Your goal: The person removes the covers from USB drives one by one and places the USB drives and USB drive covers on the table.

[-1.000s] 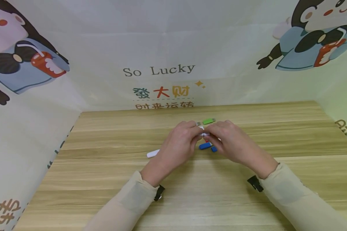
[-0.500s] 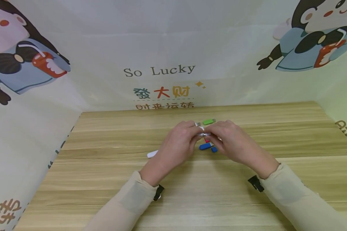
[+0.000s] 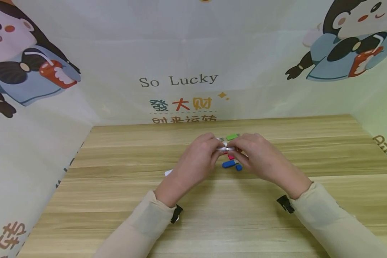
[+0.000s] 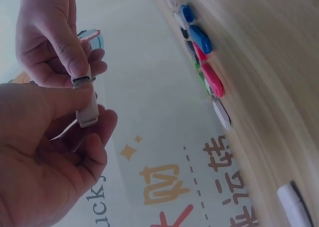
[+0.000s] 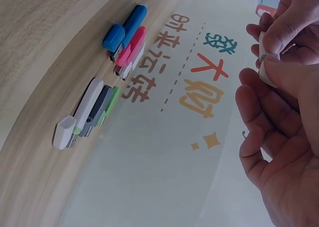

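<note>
Both hands meet above the far half of the table, over a small group of flash drives. Between their fingertips is a white USB flash drive (image 3: 225, 149), with a bit of metal at its middle. My left hand (image 3: 196, 159) pinches one end between thumb and fingers; in the left wrist view that white end (image 4: 88, 111) sticks out past the thumb. The other end is pinched by my right hand (image 3: 259, 157), thumb pressed on it. In the right wrist view a white piece (image 5: 268, 76) shows under the right thumb, while the fingers hide most of it.
Under the hands lie a blue flash drive (image 3: 228, 164), its blue cap (image 3: 239, 167), a pink one (image 4: 212, 79) and a green one (image 3: 233, 137). A grey drive (image 5: 101, 105) sits beside a white one (image 5: 89, 98). Another white drive (image 3: 168, 173) lies left, partly behind the left wrist.
The left hand and forearm have shifted slightly left, covering more of the white drive on the table. More of the held drive shows between the fingertips, now as a thin silvery strip.
</note>
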Demonstrator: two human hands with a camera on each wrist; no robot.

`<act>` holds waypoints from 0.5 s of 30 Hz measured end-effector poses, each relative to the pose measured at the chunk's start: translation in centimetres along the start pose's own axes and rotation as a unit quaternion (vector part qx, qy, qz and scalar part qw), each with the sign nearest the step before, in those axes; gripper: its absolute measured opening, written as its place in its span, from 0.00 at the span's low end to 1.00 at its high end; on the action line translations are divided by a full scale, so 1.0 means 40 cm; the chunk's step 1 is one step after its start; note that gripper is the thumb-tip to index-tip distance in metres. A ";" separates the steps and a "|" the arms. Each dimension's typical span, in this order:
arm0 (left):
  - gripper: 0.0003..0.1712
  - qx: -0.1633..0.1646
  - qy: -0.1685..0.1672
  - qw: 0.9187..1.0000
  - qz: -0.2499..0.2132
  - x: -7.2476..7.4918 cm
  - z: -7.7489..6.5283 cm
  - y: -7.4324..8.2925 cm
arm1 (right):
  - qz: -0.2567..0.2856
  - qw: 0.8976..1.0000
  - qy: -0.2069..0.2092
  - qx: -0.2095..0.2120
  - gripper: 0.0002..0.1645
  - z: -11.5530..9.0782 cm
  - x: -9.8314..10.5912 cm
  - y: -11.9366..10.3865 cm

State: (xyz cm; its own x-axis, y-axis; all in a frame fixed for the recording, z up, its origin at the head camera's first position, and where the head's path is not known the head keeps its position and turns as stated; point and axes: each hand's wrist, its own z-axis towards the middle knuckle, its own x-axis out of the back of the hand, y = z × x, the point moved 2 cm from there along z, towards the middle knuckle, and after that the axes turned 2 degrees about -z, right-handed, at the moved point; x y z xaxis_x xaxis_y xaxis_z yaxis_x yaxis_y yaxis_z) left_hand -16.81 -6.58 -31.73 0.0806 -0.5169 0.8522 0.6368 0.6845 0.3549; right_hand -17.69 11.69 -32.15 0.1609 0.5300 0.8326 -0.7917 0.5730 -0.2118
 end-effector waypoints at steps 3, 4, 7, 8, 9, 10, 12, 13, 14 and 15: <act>0.06 -0.002 0.007 1.000 0.009 0.002 -0.001 -0.004 | 0.000 1.000 0.008 0.006 0.07 0.002 -0.002 0.000; 0.06 -0.005 0.012 1.000 0.016 0.003 -0.001 -0.006 | 0.000 1.000 0.014 0.009 0.07 0.002 -0.002 0.000; 0.06 -0.016 0.023 0.999 0.033 0.008 -0.001 -0.011 | -0.002 0.999 0.030 0.023 0.07 0.004 -0.002 0.002; 0.06 -0.018 0.025 0.999 0.036 0.010 -0.001 -0.013 | -0.003 0.999 0.033 0.026 0.07 0.004 -0.002 0.003; 0.05 -0.019 0.027 0.999 0.040 0.012 -0.001 -0.015 | -0.005 0.999 0.034 0.027 0.07 0.004 -0.001 0.003; 0.05 -0.020 0.028 0.998 0.043 0.015 -0.001 -0.016 | -0.006 0.999 0.033 0.026 0.07 0.004 -0.001 0.004; 0.05 -0.017 0.027 0.998 0.046 0.020 -0.001 -0.018 | -0.009 0.999 0.028 0.021 0.08 0.004 0.001 0.004; 0.05 -0.015 0.026 0.998 0.047 0.022 -0.001 -0.020 | -0.012 0.999 0.026 0.018 0.08 0.003 0.001 0.004; 0.05 -0.012 0.024 0.999 0.048 0.024 -0.001 -0.021 | -0.013 1.000 0.023 0.015 0.08 0.003 0.002 0.004; 0.05 -0.008 0.022 0.999 0.048 0.026 -0.001 -0.023 | -0.014 1.000 0.021 0.012 0.08 0.002 0.003 0.004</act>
State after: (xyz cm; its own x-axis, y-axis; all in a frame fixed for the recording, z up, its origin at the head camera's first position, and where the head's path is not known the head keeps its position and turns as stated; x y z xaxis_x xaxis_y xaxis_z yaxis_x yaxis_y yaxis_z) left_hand -17.29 -7.77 -31.17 0.1762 -0.4713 0.8642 0.6367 0.7241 0.2651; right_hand -17.87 11.79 -32.04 0.2084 0.5403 0.8153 -0.8003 0.5734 -0.1754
